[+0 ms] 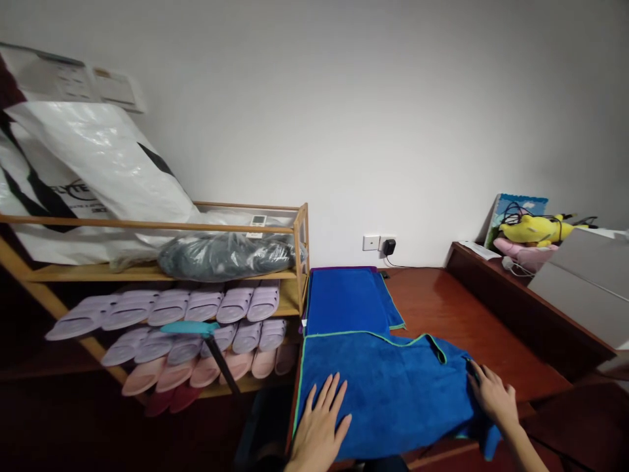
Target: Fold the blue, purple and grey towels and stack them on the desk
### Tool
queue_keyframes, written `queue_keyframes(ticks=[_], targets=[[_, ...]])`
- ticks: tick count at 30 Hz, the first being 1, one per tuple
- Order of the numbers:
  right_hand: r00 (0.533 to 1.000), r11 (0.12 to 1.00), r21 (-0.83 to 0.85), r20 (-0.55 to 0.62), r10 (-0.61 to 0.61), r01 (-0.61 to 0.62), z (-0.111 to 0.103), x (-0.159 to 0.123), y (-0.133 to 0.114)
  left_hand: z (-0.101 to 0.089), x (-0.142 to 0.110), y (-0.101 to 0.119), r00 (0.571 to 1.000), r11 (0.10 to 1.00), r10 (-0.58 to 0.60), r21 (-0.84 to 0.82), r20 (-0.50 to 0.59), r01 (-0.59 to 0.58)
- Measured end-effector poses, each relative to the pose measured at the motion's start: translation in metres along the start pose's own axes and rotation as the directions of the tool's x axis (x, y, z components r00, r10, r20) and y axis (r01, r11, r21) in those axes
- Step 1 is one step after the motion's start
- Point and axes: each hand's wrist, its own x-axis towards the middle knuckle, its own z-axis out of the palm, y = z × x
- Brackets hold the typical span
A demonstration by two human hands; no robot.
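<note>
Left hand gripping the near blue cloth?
No, the left hand lies flat and splayed on top of the near blue cloth, not closed around it.

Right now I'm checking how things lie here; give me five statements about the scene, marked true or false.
1. The left hand lies spread on the near blue towel. True.
2. This towel is edged in red. False: it is green-edged.
3. The right hand is at the towel's right end. True.
4. Lilac slides are on the wooden shoe rack. True.
5. The rack stands right of the towel. False: it stands left.
</note>
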Motion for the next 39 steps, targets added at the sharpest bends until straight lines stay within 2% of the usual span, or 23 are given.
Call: queue_keyframes(ticks=[4, 9, 13, 14, 15, 16, 17, 18, 19, 20, 21, 23, 28, 31, 34, 37, 39], targets=[[0.993, 0.995, 0.008, -0.062, 0.103, -0.103, -0.009, -0.007, 0.004, -0.004, -0.015, -0.006, 0.999, 0.999, 0.034, 0.017, 0.003, -0.034], [0.949, 0.947, 0.091, -0.038, 0.313, -0.309, -0.012, 0.005, 0.019, -0.016, -0.031, -0.016, 0.996, 0.996, 0.067, -0.057, 0.06, -0.064], [0.886, 0.874, 0.15, 0.042, 0.462, -0.463, -0.014, 0.015, 0.023, -0.028, -0.014, -0.035, 0.996, 0.984, -0.022, -0.176, 0.084, 0.036], [0.885, 0.873, 0.148, 0.035, 0.464, -0.464, -0.015, 0.015, 0.016, -0.029, -0.004, -0.043, 0.995, 0.977, -0.08, -0.192, 0.056, 0.09], [0.909, 0.898, 0.15, 0.006, 0.417, -0.413, -0.015, 0.013, 0.007, -0.029, 0.007, -0.052, 0.989, 0.969, -0.15, -0.196, 0.014, 0.15], [0.951, 0.941, 0.16, -0.033, 0.308, -0.299, -0.016, 0.01, -0.007, -0.028, 0.018, -0.061, 0.973, 0.959, -0.228, -0.184, -0.045, 0.216], [0.986, 0.974, 0.18, -0.068, 0.15, -0.135, -0.016, 0.006, -0.022, -0.025, 0.029, -0.07, 0.947, 0.946, -0.3, -0.16, -0.111, 0.281], [0.995, 0.976, 0.216, -0.099, -0.016, 0.037, -0.015, 0.002, -0.037, -0.021, 0.039, -0.078, 0.924, 0.932, -0.354, -0.135, -0.147, 0.336], [0.986, 0.951, 0.27, -0.108, -0.126, 0.151, -0.015, -0.002, -0.052, -0.017, 0.046, -0.085, 0.912, 0.922, -0.384, -0.116, -0.146, 0.369], [0.977, 0.922, 0.326, -0.108, -0.183, 0.208, -0.014, -0.005, -0.064, -0.013, 0.051, -0.09, 0.908, 0.917, -0.398, -0.096, -0.131, 0.388], [0.98, 0.903, 0.38, -0.093, -0.178, 0.2, -0.013, -0.006, -0.072, -0.01, 0.053, -0.095, 0.912, 0.917, -0.398, -0.076, -0.105, 0.391], [0.994, 0.886, 0.452, -0.062, -0.088, 0.106, -0.012, -0.005, -0.077, -0.009, 0.052, -0.102, 0.929, 0.93, -0.367, -0.05, -0.058, 0.364], [0.99, 0.801, 0.585, 0.026, 0.137, -0.126, -0.021, 0.026, -0.045, -0.029, 0.051, -0.117, 0.969, 0.964, -0.249, -0.1, 0.008, 0.248], [0.958, 0.687, 0.673, 0.129, 0.256, -0.274, -0.038, 0.06, -0.021, -0.04, 0.074, -0.11, 0.987, 0.976, -0.155, -0.147, 0.041, 0.159], [0.93, 0.537, 0.774, 0.181, 0.32, -0.336, -0.063, 0.1, -0.003, -0.037, 0.113, -0.086, 0.996, 0.983, -0.068, -0.166, 0.054, 0.076], [0.915, 0.436, 0.85, 0.12, 0.386, -0.296, -0.09, 0.134, 0.011, -0.021, 0.151, -0.06, 0.996, 0.987, -0.062, -0.144, 0.065, 0.071], [0.902, 0.429, 0.87, 0.039, 0.43, -0.242, -0.103, 0.149, 0.015, -0.009, 0.168, -0.05, 0.988, 0.988, -0.103, -0.104, 0.117, 0.116]])
